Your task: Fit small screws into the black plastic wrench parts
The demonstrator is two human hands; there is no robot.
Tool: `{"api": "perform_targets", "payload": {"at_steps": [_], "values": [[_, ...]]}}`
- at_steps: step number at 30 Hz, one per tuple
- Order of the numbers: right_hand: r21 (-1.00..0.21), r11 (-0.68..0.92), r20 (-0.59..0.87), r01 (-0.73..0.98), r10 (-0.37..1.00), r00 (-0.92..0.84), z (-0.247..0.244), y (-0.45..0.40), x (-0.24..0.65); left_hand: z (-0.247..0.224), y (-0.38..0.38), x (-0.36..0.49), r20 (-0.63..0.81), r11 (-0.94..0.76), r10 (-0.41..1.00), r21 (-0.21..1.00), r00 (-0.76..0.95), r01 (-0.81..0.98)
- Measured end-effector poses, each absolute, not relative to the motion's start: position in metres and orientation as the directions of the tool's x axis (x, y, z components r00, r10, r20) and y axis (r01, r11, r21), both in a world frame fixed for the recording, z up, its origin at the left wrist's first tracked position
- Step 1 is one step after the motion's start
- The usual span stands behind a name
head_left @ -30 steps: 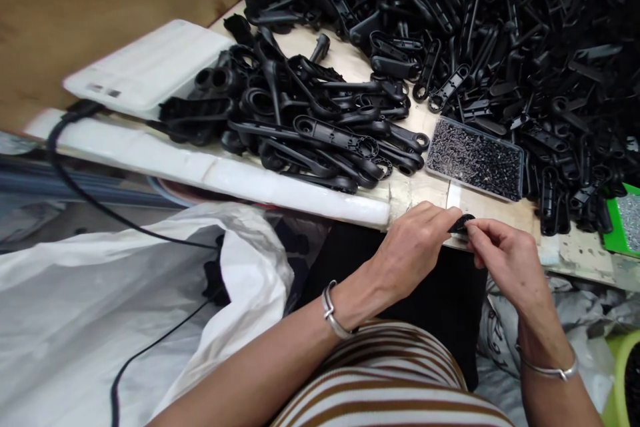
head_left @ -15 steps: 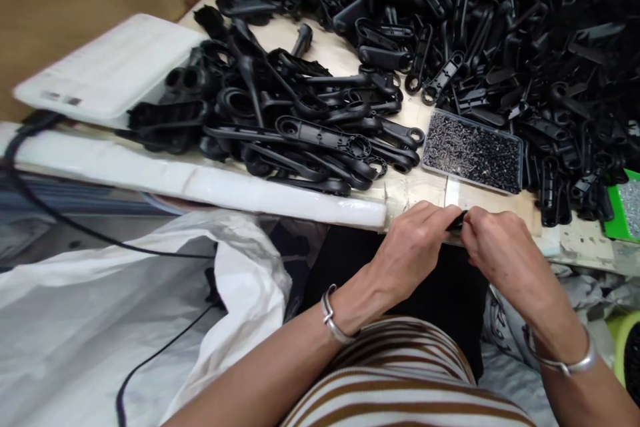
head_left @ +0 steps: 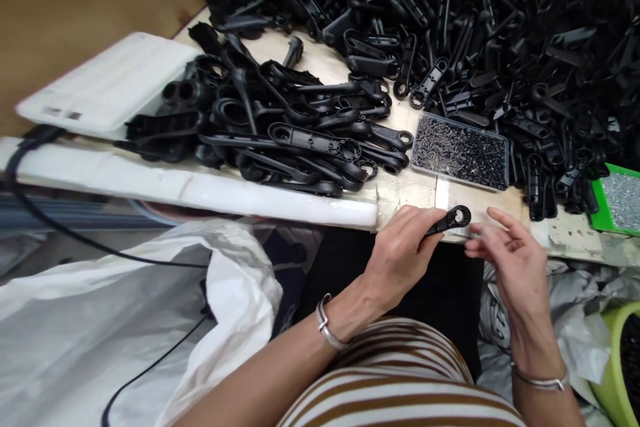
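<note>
My left hand [head_left: 404, 250] is closed around a black plastic handle part [head_left: 453, 219], whose ring-shaped end with a hole sticks out to the right past the fingertips. Just right of that ring is my right hand [head_left: 515, 257], fingers apart and slightly curled, with nothing visible in it. Beyond both hands, a clear shallow box [head_left: 460, 150] of small black and dark metal pieces sits on the table. To its left lies a heap of similar black handle parts [head_left: 310, 140].
A larger mound of black parts [head_left: 450, 20] covers the back and right. A green tray [head_left: 603, 203] holds small silvery pieces. At left are a white flat device [head_left: 110, 83] with a black cable, a white padded edge [head_left: 200, 183] and a white sack [head_left: 240, 273]. A yellow-green bucket [head_left: 610, 353] stands lower right.
My right hand has come off the black handle part and opened, moving a little right and down. The part's ring end now shows in my left hand. The view has shifted slightly.
</note>
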State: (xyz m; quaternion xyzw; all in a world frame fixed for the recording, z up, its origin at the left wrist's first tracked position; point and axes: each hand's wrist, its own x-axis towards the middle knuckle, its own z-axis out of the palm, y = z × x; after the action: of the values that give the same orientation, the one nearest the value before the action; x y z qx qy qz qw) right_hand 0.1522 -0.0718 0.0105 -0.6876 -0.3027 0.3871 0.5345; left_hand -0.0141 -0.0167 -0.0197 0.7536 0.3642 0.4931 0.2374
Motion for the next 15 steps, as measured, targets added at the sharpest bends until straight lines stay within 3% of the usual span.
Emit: {"api": "perform_targets", "payload": {"at_steps": [5, 10, 15], "values": [[-0.934, -0.198, -0.313, -0.299, 0.857, 0.410, 0.010, -0.068, 0.124, -0.014, -0.028, -0.005, 0.605, -0.641, 0.767, 0.709, 0.214, 0.294], [-0.915, -0.152, -0.332, -0.375, 0.811, 0.482, 0.008, -0.061, 0.119, -0.010, -0.034, -0.003, 0.600, -0.639, 0.769, 0.710, 0.220, 0.297], [-0.872, -0.206, -0.391, -0.445, 0.840, 0.377, 0.006, -0.061, 0.126, -0.009, -0.035, -0.004, 0.585, -0.622, 0.783, 0.731, 0.212, 0.281]]}}
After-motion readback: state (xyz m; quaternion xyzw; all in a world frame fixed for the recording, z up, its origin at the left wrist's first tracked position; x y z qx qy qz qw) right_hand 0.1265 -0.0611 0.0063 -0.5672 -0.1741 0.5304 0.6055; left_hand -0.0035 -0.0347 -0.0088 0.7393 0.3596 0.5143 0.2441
